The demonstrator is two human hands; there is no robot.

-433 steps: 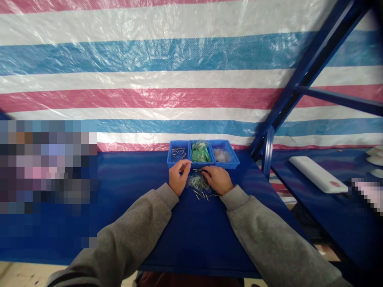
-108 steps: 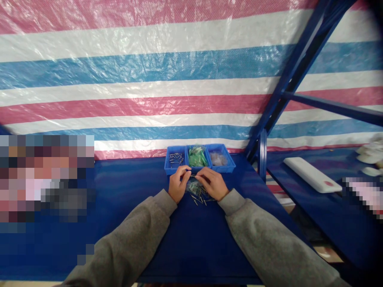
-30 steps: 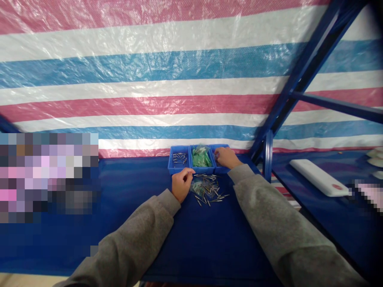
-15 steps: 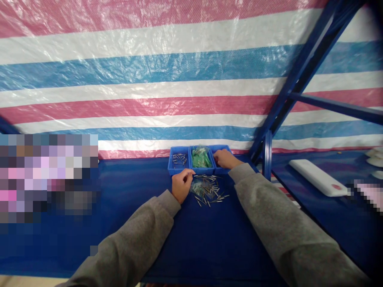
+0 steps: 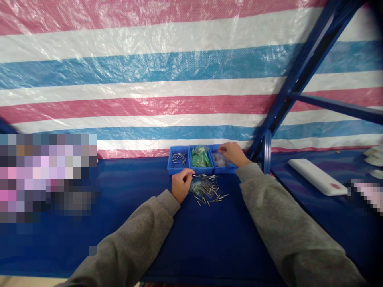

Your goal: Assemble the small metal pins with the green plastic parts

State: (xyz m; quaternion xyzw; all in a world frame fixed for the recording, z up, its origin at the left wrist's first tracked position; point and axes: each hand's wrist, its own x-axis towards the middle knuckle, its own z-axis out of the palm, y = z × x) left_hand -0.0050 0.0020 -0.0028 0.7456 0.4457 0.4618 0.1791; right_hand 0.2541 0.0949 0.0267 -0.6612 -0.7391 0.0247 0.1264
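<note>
My left hand rests on the table just in front of the left blue bin, its thumb and forefinger pinched; whatever they hold is too small to make out. My right hand is over the right blue bin, fingertips closed together above small clear plastic pieces. Anything in those fingertips is hidden. Between and below the hands lies a loose pile of thin metal pins, with a clear plastic bag at its left side. Green packets fill the middle bin, and several metal pins lie in the left one.
The blue table backs onto a striped plastic sheet. A blue metal frame slants up at the right. Beyond it, a second table holds a white oblong box. A blurred-out area covers the left.
My right hand left the pin pile for the right bin, dipped in, and has now risen slightly to the right, uncovering the clear pieces. My left hand has stayed pinched in place.
</note>
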